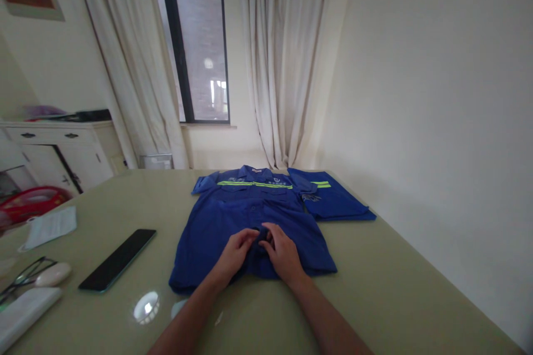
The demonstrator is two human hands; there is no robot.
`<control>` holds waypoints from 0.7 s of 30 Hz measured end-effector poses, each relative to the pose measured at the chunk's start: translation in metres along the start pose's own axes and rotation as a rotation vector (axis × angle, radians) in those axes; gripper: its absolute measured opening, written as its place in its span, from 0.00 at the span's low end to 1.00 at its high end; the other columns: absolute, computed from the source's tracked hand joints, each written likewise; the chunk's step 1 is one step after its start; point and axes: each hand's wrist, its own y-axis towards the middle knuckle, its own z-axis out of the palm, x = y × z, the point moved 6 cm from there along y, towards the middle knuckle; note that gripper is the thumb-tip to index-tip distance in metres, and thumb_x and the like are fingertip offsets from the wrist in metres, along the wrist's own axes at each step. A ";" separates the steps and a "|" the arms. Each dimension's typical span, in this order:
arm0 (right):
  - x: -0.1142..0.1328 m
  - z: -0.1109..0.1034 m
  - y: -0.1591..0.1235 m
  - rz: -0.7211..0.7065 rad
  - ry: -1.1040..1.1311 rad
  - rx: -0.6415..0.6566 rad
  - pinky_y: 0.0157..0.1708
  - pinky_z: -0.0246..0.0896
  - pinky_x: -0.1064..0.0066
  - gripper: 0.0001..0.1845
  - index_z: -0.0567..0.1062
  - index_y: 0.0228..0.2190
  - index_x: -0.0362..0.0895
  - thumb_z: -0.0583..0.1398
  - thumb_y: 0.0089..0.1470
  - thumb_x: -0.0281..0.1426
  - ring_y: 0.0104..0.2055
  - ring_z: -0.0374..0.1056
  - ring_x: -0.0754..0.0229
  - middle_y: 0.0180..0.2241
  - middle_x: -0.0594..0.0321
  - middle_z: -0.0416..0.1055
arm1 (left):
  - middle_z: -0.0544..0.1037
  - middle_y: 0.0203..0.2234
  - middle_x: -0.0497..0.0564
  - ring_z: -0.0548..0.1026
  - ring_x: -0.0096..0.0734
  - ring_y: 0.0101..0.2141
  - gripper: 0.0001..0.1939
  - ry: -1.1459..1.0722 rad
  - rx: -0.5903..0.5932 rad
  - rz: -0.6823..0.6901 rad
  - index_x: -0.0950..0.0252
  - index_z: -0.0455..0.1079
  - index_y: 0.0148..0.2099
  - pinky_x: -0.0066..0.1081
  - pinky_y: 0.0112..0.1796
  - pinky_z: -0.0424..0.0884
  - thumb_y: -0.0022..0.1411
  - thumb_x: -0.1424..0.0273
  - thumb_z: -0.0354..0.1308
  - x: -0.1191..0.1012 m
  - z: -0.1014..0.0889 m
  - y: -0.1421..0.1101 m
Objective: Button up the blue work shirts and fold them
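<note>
A blue short-sleeved work shirt [216,216] lies front up on the table, collar at the far side, a yellow-green reflective stripe across its chest. Along the lower front, both hands pinch the bunched cloth of the button edge. My left hand [238,252] is closed on the fabric from the left. From the right, my right hand [283,249] grips it with thumb and forefinger. Whether a button sits between the fingers is hidden. Beyond the shirt's right sleeve rests a folded blue garment [337,199] with a matching stripe.
The glossy greenish table [375,288] meets a white wall on the right. To the left lie a black phone [119,259], a face mask [52,227], eyeglasses [29,274], a pale rounded object [53,275] and a long white case [27,316]. A red chair-like object [35,199] stands beyond the left edge.
</note>
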 end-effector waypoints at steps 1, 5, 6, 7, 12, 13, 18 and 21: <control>0.002 0.000 0.000 -0.027 -0.017 0.008 0.45 0.65 0.68 0.23 0.67 0.58 0.51 0.59 0.62 0.30 0.43 0.71 0.56 0.43 0.60 0.72 | 0.84 0.40 0.53 0.79 0.39 0.43 0.15 -0.003 0.034 0.008 0.64 0.79 0.43 0.35 0.48 0.72 0.57 0.61 0.59 0.000 0.001 -0.001; 0.006 0.002 -0.001 -0.052 -0.088 0.077 0.45 0.65 0.68 0.15 0.74 0.50 0.52 0.57 0.64 0.30 0.45 0.70 0.56 0.45 0.60 0.69 | 0.83 0.39 0.52 0.79 0.37 0.39 0.15 0.075 0.136 0.032 0.63 0.78 0.45 0.32 0.44 0.73 0.55 0.68 0.61 -0.008 0.008 -0.008; 0.006 0.002 0.000 -0.041 -0.097 0.083 0.45 0.65 0.69 0.11 0.75 0.46 0.51 0.57 0.64 0.30 0.45 0.70 0.56 0.44 0.60 0.70 | 0.83 0.38 0.52 0.79 0.36 0.38 0.15 0.128 0.137 0.035 0.63 0.77 0.46 0.31 0.42 0.72 0.55 0.68 0.62 -0.010 0.009 -0.010; 0.005 0.001 0.000 -0.032 -0.099 0.079 0.44 0.65 0.69 0.09 0.76 0.44 0.50 0.57 0.64 0.30 0.44 0.70 0.56 0.43 0.60 0.70 | 0.83 0.37 0.51 0.78 0.35 0.37 0.15 0.189 0.125 0.031 0.63 0.77 0.46 0.30 0.40 0.72 0.56 0.68 0.62 -0.012 0.009 -0.010; 0.003 -0.014 0.003 -0.049 0.007 -0.032 0.44 0.63 0.68 0.13 0.75 0.34 0.47 0.53 0.68 0.36 0.41 0.71 0.57 0.36 0.61 0.72 | 0.82 0.28 0.48 0.78 0.32 0.30 0.14 0.397 0.069 -0.048 0.63 0.76 0.42 0.26 0.33 0.69 0.65 0.61 0.54 -0.007 -0.006 -0.005; 0.002 -0.015 0.003 -0.048 0.045 -0.042 0.43 0.63 0.69 0.16 0.74 0.34 0.47 0.51 0.69 0.37 0.39 0.71 0.57 0.34 0.62 0.72 | 0.81 0.25 0.48 0.77 0.32 0.27 0.16 0.419 0.074 -0.069 0.63 0.76 0.41 0.27 0.31 0.69 0.68 0.59 0.50 -0.005 -0.010 -0.003; -0.004 -0.015 0.006 0.012 0.037 -0.112 0.43 0.64 0.68 0.14 0.74 0.47 0.47 0.51 0.69 0.36 0.39 0.71 0.57 0.39 0.59 0.74 | 0.81 0.26 0.50 0.79 0.35 0.31 0.16 0.639 -0.029 -0.176 0.61 0.74 0.38 0.29 0.35 0.67 0.71 0.65 0.46 0.001 -0.020 0.009; 0.001 -0.011 0.024 0.013 -0.118 -0.104 0.47 0.64 0.67 0.12 0.75 0.45 0.48 0.53 0.67 0.35 0.46 0.71 0.55 0.43 0.58 0.74 | 0.81 0.37 0.57 0.80 0.41 0.39 0.15 0.763 -0.134 -0.213 0.62 0.74 0.40 0.34 0.41 0.67 0.71 0.65 0.47 -0.003 -0.014 0.023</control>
